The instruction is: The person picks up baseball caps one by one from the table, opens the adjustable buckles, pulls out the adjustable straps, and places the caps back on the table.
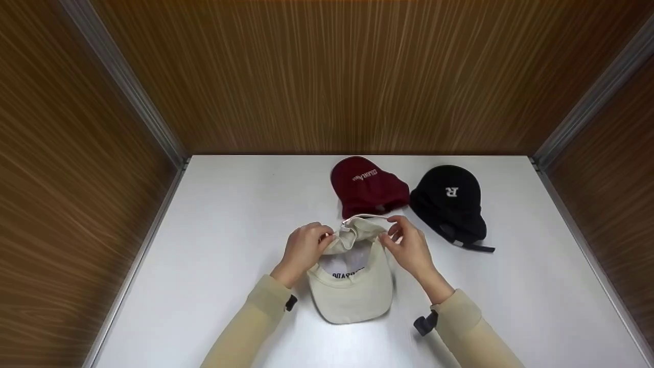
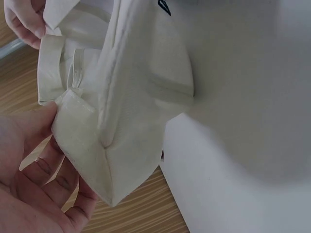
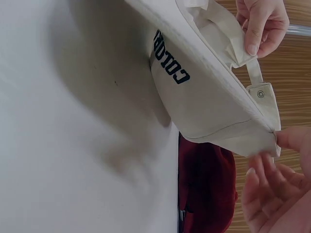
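Observation:
A cream baseball cap (image 1: 352, 301) with dark lettering is held above the white table, its brim toward the person. My left hand (image 1: 305, 248) pinches the left side of its rear edge between thumb and fingers. On the opposite side, my right hand (image 1: 410, 249) grips the rear edge with thumb and fingertips. The back strap (image 1: 370, 216) arches between the hands. In the left wrist view, the fabric (image 2: 80, 128) folds to a point beside the left fingers. A metal snap (image 3: 261, 93) shows on the band in the right wrist view, and the lettering (image 3: 170, 63) reads partly "COLOR".
A dark red cap (image 1: 365, 186) with white lettering lies just beyond the cream one. To its right rests a black cap (image 1: 449, 204) with a white R and a loose strap end. Wood-grain panels (image 1: 327, 76) surround the white table (image 1: 230, 204) at the back and sides.

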`<state>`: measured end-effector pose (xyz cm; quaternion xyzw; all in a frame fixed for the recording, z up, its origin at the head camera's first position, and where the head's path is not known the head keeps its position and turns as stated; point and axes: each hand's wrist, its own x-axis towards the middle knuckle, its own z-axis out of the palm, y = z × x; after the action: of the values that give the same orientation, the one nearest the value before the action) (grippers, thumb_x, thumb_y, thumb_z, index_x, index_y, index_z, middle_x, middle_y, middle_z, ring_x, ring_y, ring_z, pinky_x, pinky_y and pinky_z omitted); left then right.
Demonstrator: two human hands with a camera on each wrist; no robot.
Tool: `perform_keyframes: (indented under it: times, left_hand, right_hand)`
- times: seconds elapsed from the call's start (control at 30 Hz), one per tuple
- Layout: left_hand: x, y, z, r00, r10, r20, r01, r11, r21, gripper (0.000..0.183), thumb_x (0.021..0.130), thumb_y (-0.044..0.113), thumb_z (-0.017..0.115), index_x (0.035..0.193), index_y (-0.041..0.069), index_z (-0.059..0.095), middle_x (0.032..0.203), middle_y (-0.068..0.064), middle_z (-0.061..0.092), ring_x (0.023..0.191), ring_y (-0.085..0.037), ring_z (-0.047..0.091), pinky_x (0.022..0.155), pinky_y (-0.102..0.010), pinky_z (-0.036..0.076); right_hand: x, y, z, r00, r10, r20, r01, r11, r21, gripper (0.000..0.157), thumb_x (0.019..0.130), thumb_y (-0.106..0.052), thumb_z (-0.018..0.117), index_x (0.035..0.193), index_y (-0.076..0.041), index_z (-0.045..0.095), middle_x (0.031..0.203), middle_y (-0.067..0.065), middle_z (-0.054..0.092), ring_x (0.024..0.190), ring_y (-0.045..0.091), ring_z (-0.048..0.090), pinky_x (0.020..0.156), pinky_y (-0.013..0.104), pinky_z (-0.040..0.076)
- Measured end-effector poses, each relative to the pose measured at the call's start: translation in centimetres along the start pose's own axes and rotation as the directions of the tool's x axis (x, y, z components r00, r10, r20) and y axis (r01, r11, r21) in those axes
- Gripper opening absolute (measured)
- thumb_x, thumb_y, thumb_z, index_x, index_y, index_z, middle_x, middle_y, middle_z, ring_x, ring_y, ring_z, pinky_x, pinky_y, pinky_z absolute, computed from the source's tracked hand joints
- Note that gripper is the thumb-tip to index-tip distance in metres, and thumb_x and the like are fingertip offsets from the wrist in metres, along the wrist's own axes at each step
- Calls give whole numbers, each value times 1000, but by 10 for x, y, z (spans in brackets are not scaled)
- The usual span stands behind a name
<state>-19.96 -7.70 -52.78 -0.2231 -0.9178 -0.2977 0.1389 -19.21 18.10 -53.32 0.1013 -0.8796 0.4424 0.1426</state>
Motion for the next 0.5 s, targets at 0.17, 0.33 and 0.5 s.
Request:
perform_keyframes:
  times: [0.17, 0.33, 0.5]
  left_hand:
    - [-2, 1, 3, 1000, 11, 17, -11, 1000, 19, 9, 89, 21, 74, 90, 13, 76, 80, 2, 66, 69, -14, 60, 63, -35, 49]
    - [-3, 2, 4, 999, 29, 25, -30, 999, 30, 9, 88, 22, 74, 90, 13, 77, 78, 2, 65, 68, -15, 60, 62, -35, 49]
    - [-4, 5, 3, 998, 39, 49, -40, 999, 22, 9, 88, 22, 75, 90, 13, 77, 77, 3, 63, 65, -12, 57, 61, -33, 47]
  right_hand:
    - [4, -4, 4, 990, -128, -53, 119, 982, -145, 33, 80, -8, 80, 108, -5, 63, 91, 11, 59, 77, 24, 55, 64, 40, 44]
    - [11, -13, 10, 975, -218, -40, 204, 954, -220, 32, 76, -13, 85, 101, -8, 65, 90, 8, 61, 83, 26, 61, 67, 45, 49]
    - [18, -19, 16, 970, -242, 4, 233, 931, -282, 27, 76, -16, 85, 94, -9, 67, 88, 5, 62, 78, 22, 62, 65, 43, 51]
